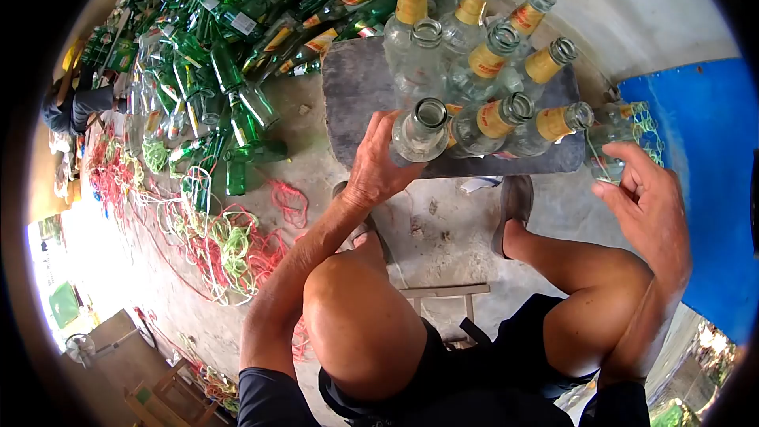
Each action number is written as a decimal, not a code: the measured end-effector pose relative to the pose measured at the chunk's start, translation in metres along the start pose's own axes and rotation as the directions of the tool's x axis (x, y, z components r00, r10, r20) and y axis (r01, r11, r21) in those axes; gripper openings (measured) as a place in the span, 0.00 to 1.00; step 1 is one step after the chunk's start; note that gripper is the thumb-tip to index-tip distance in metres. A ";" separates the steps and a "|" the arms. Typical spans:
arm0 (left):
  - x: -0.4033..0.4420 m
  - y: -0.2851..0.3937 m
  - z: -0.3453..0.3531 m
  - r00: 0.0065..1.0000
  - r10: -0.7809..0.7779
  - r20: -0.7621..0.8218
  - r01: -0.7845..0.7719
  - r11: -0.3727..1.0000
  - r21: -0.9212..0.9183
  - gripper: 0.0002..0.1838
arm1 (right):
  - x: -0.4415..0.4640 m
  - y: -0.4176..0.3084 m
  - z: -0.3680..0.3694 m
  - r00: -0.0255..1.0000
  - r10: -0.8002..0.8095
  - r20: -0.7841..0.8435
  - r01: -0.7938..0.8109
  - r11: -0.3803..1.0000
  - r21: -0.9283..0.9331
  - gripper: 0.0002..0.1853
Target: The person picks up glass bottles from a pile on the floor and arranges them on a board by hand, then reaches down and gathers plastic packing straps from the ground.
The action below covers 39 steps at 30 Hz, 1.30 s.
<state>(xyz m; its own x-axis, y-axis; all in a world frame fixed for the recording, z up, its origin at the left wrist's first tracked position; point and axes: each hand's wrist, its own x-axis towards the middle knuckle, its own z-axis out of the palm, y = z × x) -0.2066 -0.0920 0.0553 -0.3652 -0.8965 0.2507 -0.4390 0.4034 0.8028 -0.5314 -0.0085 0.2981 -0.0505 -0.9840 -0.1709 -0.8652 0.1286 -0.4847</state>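
Clear glass bottles with yellow-orange neck labels [484, 61] stand upright in rows on a dark wooden bench [356, 71]. My left hand [379, 162] is wrapped round the clear bottle [419, 133] at the bench's front left corner, and this bottle's base is on or very near the board. Off the right end of the bench, my right hand [644, 190] has its thumb and index finger apart, with the other fingers curled. Just beyond its fingertips are more clear bottles [607, 141] with green netting or string [648, 130] about them.
A big heap of green bottles [237, 20] lies at the back left. Tangled red and green string [237, 249] covers the floor to my left. A blue panel [704, 174] stands at the right, below a pale wall [632, 16]. A small wooden frame [447, 291] is between my legs.
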 end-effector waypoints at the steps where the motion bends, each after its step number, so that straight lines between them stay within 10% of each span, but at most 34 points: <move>1: 0.001 0.000 0.001 1.000 0.019 -0.009 -0.019 1.000 0.016 0.41 | 0.000 0.000 0.000 1.000 -0.007 -0.002 0.007 1.000 -0.004 0.21; 39: -0.011 -0.004 -0.009 1.000 0.001 0.001 -0.001 0.999 -0.049 0.47 | -0.001 0.004 0.006 0.982 0.176 0.065 -0.181 0.979 0.096 0.23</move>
<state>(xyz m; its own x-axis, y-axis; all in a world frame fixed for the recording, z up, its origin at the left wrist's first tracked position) -0.1934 -0.0856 0.0546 -0.3665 -0.8959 0.2511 -0.3979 0.3949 0.8281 -0.5317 -0.0061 0.2919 -0.1692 -0.9360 -0.3086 -0.7895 0.3162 -0.5261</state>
